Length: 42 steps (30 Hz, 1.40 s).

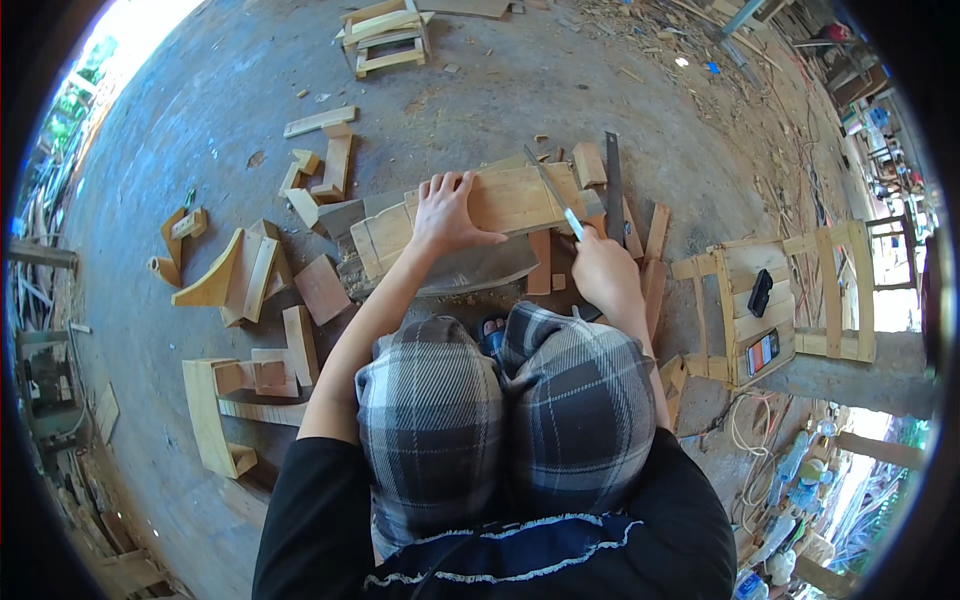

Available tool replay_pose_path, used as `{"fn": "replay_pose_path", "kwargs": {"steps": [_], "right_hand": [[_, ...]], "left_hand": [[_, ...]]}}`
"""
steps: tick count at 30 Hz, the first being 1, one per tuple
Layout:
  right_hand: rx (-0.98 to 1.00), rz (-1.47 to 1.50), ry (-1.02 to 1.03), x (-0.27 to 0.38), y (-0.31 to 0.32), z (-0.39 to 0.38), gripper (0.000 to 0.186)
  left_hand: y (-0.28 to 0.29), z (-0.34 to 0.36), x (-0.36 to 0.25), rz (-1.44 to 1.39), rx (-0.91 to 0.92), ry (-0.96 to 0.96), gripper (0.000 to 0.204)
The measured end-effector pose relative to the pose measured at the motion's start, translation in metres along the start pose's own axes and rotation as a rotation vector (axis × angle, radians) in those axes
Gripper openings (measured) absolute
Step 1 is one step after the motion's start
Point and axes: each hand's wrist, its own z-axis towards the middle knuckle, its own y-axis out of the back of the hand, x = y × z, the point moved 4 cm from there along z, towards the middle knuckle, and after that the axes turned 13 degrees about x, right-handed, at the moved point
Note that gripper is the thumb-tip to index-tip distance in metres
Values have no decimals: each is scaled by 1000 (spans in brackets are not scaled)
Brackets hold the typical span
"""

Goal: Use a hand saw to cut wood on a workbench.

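A pale wooden board [520, 195] lies crosswise in front of my knees, over a weathered grey piece of wood [480, 270] with a curved near edge. My left hand [445, 212] is spread flat on the board, left of its middle, fingers pointing away from me. In my right hand [604, 270] is what looks like a handsaw [550, 188], its thin blade slanting across the board near the right end. My fingers are wrapped round its handle, which they mostly hide. Just right of the blade lie a small wooden block [589, 163] and a long dark flat strip [613, 180].
Several wood offcuts [323, 278] and curved pieces [215, 280] lie on the concrete floor at left. To the right stands a slatted wooden chair frame [735, 310] with a phone [762, 352] and a black case [760, 292]. A small wooden stool [385, 38] is at the far side.
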Motion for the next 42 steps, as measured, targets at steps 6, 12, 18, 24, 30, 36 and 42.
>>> {"fn": "replay_pose_path", "kwargs": {"steps": [6,12,18,24,30,36,42], "right_hand": [[120,-24,-55,3,-3,-28,26],[-15,-13,35,-4,-15,45,24],[-27,-10,-4,8,-16,58,24],[165,-3,-109,-3,7,-48,25],[110,7,-51,-2,-5,-27,24],[46,-57,9,19,-4,43,27],[68,-70,87,-12,7,7,22]], "left_hand": [[0,-4,8,-7,-4,27,112],[-4,6,0,-24,16,-53,114],[-2,4,-2,-13,8,1,111],[-2,2,3,-53,23,8,113],[-3,-1,8,-25,14,-4,112],[-5,4,0,-14,-29,5,113],[-3,3,0,-83,-44,28,112]]}}
